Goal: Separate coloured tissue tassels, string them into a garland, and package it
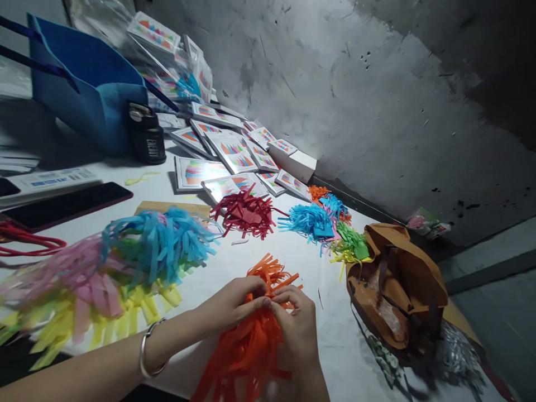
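Note:
An orange tissue-paper tassel [255, 340] hangs at the near edge of the white table, its fringed strips spreading above and below my fingers. My left hand [240, 301], with a silver bangle on the wrist, pinches its middle. From the other side my right hand [295, 321] pinches the same spot, the thumbs almost touching. What exactly lies between the fingertips is hidden. Beyond my hands is a dark red fringed bunch [247, 213]. Blue fringe strips [161, 240] lie left of my hands, over pink fringe [92, 279] and yellow fringe [125, 318].
Printed boxes [234, 151] are heaped against the grey wall. A blue bag [84, 95], a black bottle [146, 134] and a phone [71, 204] are on the left. Finished-looking blue fringe [310, 221] and green fringe [350, 243] lie beside a brown bag [397, 290] at right.

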{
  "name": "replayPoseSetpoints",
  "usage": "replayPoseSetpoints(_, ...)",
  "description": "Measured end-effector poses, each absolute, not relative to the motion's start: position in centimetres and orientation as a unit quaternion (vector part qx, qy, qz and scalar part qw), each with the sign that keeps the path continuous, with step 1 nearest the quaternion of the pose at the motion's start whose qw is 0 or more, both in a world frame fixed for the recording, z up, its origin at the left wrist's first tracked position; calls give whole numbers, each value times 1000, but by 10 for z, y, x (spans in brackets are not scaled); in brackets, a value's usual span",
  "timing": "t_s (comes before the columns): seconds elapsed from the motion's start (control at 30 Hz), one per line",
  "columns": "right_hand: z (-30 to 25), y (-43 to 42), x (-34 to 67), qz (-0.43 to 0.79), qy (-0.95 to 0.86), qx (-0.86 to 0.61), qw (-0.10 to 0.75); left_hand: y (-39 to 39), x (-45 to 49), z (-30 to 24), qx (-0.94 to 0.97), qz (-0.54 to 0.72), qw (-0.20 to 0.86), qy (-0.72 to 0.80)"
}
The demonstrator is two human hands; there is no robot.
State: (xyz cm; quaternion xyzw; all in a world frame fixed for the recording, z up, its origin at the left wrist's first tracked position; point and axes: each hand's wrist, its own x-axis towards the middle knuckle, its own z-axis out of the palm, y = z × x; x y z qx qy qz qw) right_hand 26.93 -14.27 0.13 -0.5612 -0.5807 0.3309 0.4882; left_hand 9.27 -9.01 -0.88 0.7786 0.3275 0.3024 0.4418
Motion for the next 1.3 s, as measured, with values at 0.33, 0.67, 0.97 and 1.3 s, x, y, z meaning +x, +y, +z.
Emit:
replayPoseSetpoints(0.33,15,-138,277,399,-594,-545,437,-85,93,-7,795,299,416,325)
replayPoseSetpoints(0.67,21,-142,279,341,-660,-530,409,-87,92,1,795,300,421,317)
replayPoseSetpoints(0.97,13,-148,272,223,-680,-551,429,-91,97,0,809,296,376,342)
replayPoseSetpoints(1.3,0,-154,262,38,-731,-572,369,-94,96,2,886,287,190,311)
